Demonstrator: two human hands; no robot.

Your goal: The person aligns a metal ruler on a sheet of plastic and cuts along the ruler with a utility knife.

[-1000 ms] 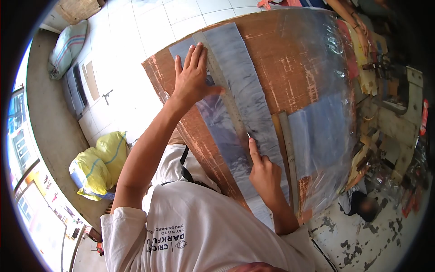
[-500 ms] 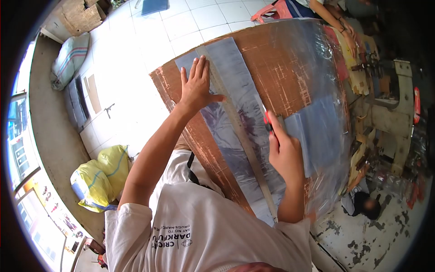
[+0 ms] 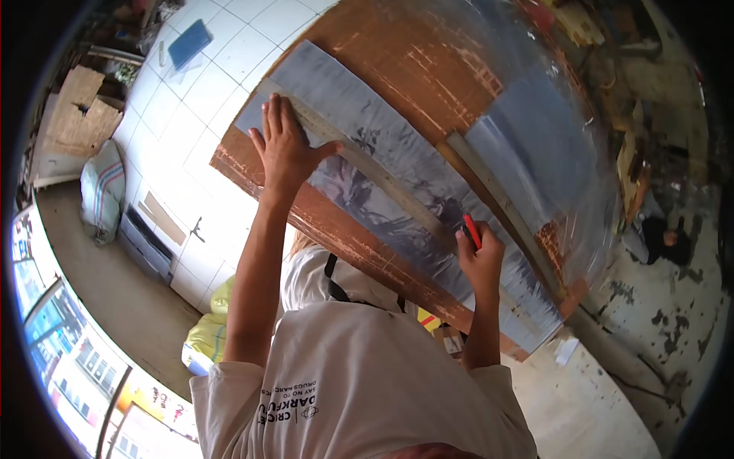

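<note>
My left hand (image 3: pixel 284 157) lies flat with fingers spread, pressing near the far end of a long straight ruler (image 3: pixel 401 191). Under the ruler stretches a bluish, see-through plastic sheet (image 3: pixel 336 84) with wrinkles and reflections. My right hand (image 3: pixel 483 256) is closed around a red-handled cutter knife (image 3: pixel 472 231), beside the ruler towards its near end. The knife's blade does not show clearly here. All this rests on a worn brown board (image 3: pixel 405 65).
A long narrow bar (image 3: pixel 497 199) lies on the board right of the sheet. Beyond it is more clear plastic (image 3: pixel 535 130). Sacks (image 3: pixel 103 191) stand on the left, and a blue item (image 3: pixel 189 44) lies on the tiled floor. A person (image 3: pixel 661 237) is low at the right.
The view has turned and shifted. My right hand with the cutter knife has come closer to the ruler. My left hand still presses near the ruler's far end.
</note>
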